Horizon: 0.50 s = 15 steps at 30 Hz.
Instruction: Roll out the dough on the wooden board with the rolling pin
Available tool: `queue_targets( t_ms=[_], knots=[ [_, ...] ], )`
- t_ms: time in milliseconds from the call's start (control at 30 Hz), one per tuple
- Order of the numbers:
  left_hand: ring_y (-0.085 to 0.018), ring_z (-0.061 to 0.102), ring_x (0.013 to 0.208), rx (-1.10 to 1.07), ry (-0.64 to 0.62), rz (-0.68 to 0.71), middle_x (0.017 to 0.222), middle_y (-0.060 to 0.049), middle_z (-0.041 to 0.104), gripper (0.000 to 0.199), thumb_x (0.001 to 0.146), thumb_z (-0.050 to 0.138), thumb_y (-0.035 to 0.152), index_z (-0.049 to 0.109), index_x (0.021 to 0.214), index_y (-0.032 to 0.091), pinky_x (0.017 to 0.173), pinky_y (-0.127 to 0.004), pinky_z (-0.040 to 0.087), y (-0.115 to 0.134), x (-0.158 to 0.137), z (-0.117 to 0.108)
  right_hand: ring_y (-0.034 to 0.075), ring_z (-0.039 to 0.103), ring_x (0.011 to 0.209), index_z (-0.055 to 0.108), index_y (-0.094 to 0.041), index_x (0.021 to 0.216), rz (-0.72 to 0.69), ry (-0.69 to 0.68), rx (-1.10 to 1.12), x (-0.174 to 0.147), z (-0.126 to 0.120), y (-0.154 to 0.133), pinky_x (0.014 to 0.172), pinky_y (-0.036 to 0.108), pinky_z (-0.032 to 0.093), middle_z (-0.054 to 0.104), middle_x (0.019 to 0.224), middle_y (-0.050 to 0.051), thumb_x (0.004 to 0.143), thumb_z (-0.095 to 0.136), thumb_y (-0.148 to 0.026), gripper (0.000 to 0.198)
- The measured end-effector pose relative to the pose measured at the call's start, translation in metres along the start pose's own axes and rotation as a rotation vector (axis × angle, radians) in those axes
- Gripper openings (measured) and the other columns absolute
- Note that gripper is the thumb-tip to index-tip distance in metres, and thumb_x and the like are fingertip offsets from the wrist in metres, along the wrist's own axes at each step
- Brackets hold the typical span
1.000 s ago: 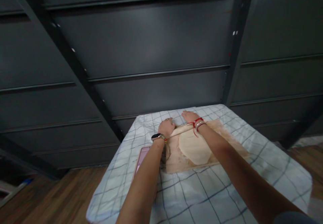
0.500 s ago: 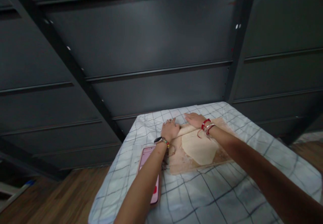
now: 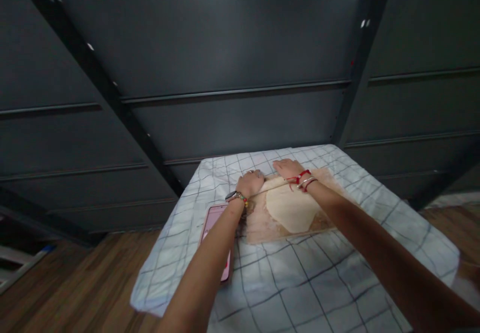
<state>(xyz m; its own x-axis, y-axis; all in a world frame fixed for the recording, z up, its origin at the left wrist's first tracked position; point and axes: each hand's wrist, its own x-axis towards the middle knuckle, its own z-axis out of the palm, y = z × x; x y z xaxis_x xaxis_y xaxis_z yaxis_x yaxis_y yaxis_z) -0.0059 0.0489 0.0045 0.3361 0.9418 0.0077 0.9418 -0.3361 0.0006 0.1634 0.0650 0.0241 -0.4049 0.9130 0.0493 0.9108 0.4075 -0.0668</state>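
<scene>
A thin, pale sheet of dough point(image 3: 290, 208) lies on a flour-dusted, light brown board point(image 3: 257, 228). Along the dough's far edge runs a pale rolling pin point(image 3: 273, 183), partly covered by my hands. My left hand point(image 3: 250, 183) is closed over its left end, the fingers curled; a watch and a beaded bracelet are on that wrist. Over the right part lies my right hand point(image 3: 288, 168), with its fingers bent down over the pin and the thumb hidden. Red and silver bracelets circle the right wrist.
A pink-edged phone point(image 3: 212, 220) lies left of the board, partly behind my left forearm. The table has a white checked cloth point(image 3: 285, 283). Dark metal panels point(image 3: 232, 123) rise behind the table's far edge. Wooden floor point(image 3: 90, 273) shows at the left.
The camera view has shifted, so the table sits slightly higher in the picture. Both hands stay on the rolling pin at the dough's far edge, and the right fingers look more bent.
</scene>
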Motion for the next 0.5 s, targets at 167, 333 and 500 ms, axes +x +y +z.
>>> queue_targets(
  t_ms=[167, 333, 500],
  knots=[
    [-0.022, 0.048, 0.112, -0.009, 0.084, 0.034, 0.119, -0.008, 0.054, 0.038, 0.092, 0.022, 0.027, 0.051, 0.115, 0.020, 0.089, -0.035, 0.039, 0.022, -0.033, -0.001, 0.020, 0.054, 0.101, 0.051, -0.016, 0.118, 0.011, 0.021, 0.005, -0.043, 0.001, -0.006, 0.084, 0.042, 0.046, 0.052, 0.118, 0.008, 0.088, 0.052, -0.033, 0.035],
    [-0.022, 0.051, 0.109, -0.096, 0.082, -0.006, 0.122, -0.008, 0.054, 0.044, 0.093, 0.016, 0.032, 0.042, 0.127, 0.020, 0.087, -0.035, 0.041, 0.040, -0.063, -0.005, 0.022, 0.051, 0.107, 0.049, -0.016, 0.121, -0.002, 0.046, -0.008, -0.080, -0.003, -0.016, 0.090, 0.045, 0.042, 0.049, 0.123, 0.009, 0.088, 0.050, -0.035, 0.038],
    [-0.026, 0.036, 0.125, -0.030, 0.175, 0.034, 0.136, -0.012, 0.041, 0.050, 0.091, 0.022, 0.037, 0.035, 0.134, 0.014, 0.101, -0.039, 0.028, 0.051, -0.090, 0.001, 0.029, 0.035, 0.123, 0.039, -0.010, 0.134, -0.067, 0.055, -0.033, -0.126, 0.002, -0.018, 0.104, 0.045, 0.024, 0.042, 0.134, 0.015, 0.089, 0.041, -0.038, 0.052]
  ],
)
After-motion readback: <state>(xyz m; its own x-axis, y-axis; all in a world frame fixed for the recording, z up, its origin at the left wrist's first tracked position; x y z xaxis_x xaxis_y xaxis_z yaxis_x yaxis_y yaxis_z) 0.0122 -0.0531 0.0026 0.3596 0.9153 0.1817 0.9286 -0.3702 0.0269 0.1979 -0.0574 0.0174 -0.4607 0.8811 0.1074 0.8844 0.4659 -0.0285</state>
